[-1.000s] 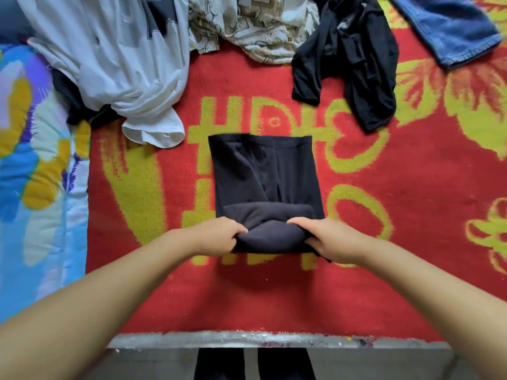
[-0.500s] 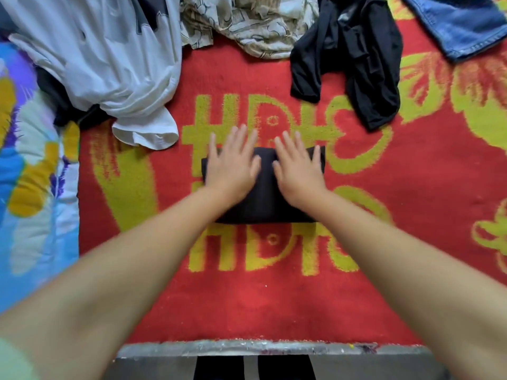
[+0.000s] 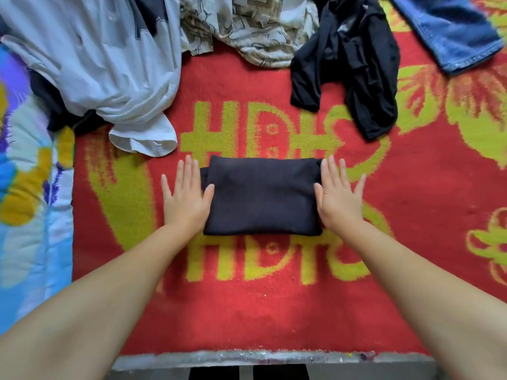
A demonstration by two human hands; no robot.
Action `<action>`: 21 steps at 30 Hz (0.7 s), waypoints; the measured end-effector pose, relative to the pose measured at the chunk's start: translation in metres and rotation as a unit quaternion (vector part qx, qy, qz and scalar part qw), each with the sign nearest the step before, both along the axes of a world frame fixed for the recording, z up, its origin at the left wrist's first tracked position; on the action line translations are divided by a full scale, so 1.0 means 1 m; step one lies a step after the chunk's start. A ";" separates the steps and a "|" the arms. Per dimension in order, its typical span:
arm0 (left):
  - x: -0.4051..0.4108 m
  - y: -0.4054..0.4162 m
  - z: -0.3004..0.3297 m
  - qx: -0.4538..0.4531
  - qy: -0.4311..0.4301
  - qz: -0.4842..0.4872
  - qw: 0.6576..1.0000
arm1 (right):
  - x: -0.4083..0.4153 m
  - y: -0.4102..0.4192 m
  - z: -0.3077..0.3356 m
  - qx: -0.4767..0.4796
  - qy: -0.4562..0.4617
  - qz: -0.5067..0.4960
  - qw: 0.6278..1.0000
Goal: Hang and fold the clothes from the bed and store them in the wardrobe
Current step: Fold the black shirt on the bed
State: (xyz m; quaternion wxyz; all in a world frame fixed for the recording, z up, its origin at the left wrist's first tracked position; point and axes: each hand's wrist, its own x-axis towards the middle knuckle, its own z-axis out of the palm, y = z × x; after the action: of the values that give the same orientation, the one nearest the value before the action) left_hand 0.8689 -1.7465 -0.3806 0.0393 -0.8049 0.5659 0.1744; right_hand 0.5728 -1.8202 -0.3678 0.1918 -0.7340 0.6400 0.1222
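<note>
A folded black garment (image 3: 262, 196) lies as a neat rectangle on the red and yellow blanket (image 3: 274, 303) in the middle of the bed. My left hand (image 3: 185, 197) lies flat with straight fingers at the garment's left edge, thumb touching the fabric. My right hand (image 3: 338, 197) lies flat at the right edge in the same way. Neither hand holds anything.
Unfolded clothes lie along the far side: a white shirt (image 3: 96, 64), a cream patterned garment (image 3: 247, 26), a crumpled black garment (image 3: 354, 64) and blue jeans (image 3: 452, 28). A blue floral quilt (image 3: 24, 187) covers the left. The bed's near edge (image 3: 260, 357) runs below.
The garment's near end, gripped a second ago, was folded away from me. Both hands then pressed flat on top and have now slid apart to its left and right edges.
</note>
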 end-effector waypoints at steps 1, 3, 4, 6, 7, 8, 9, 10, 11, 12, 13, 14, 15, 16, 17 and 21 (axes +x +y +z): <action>-0.007 -0.004 0.008 -0.034 0.003 -0.038 0.999 | 0.014 0.000 0.008 -0.023 -0.026 0.015 0.999; -0.037 -0.014 0.020 -0.080 0.029 -0.142 0.986 | 0.048 0.005 0.017 -0.047 -0.080 0.057 0.994; -0.056 -0.020 0.022 -0.085 0.041 -0.184 0.978 | 0.065 0.007 0.018 -0.048 -0.094 0.071 0.992; -0.086 -0.029 0.018 -0.071 0.057 -0.197 0.976 | 0.085 0.009 0.009 -0.037 -0.102 0.062 0.992; -0.091 -0.034 0.012 -0.053 0.058 -0.178 0.981 | 0.086 0.006 0.003 -0.027 -0.106 0.044 0.993; -0.089 -0.039 0.005 -0.033 0.051 -0.162 0.985 | 0.083 0.001 -0.004 -0.019 -0.109 0.031 0.993; -0.082 -0.043 -0.004 -0.020 0.042 -0.148 0.988 | 0.075 -0.004 -0.011 -0.011 -0.109 0.025 0.994; -0.071 -0.047 -0.011 -0.006 0.040 -0.123 0.992 | 0.065 -0.009 -0.017 0.006 -0.101 0.018 0.995; -0.057 -0.049 -0.015 0.015 0.045 -0.078 0.996 | 0.052 -0.013 -0.020 0.030 -0.085 0.005 0.996; -0.043 -0.048 -0.015 0.046 0.051 -0.026 0.997 | 0.037 -0.013 -0.020 0.058 -0.058 -0.014 0.997; -0.028 -0.045 -0.015 0.076 0.049 0.014 0.996 | 0.023 -0.012 -0.020 0.078 -0.033 -0.034 0.996; -0.014 -0.039 -0.009 0.091 0.034 0.021 0.995 | 0.012 -0.008 -0.014 0.078 -0.020 -0.039 0.996; -0.004 -0.029 -0.003 0.073 0.011 -0.008 0.997 | 0.005 0.000 -0.007 0.055 -0.023 -0.017 0.998; 0.001 -0.017 0.005 0.029 -0.008 -0.065 0.997 | 0.005 0.012 0.001 0.016 -0.041 0.034 0.998; -0.001 -0.005 0.014 -0.020 -0.012 -0.142 0.990 | 0.010 0.025 0.009 -0.014 -0.066 0.107 0.992; -0.048 0.038 0.015 -0.031 -0.016 -0.366 0.930 | 0.044 0.069 0.007 -0.018 -0.045 0.235 0.971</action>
State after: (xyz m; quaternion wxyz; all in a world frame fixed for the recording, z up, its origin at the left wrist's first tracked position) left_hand 0.8213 -1.7086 -0.3660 0.0845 -0.5454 0.8256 0.1173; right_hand 0.6167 -1.7512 -0.3612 0.1729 -0.8719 0.4423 0.1192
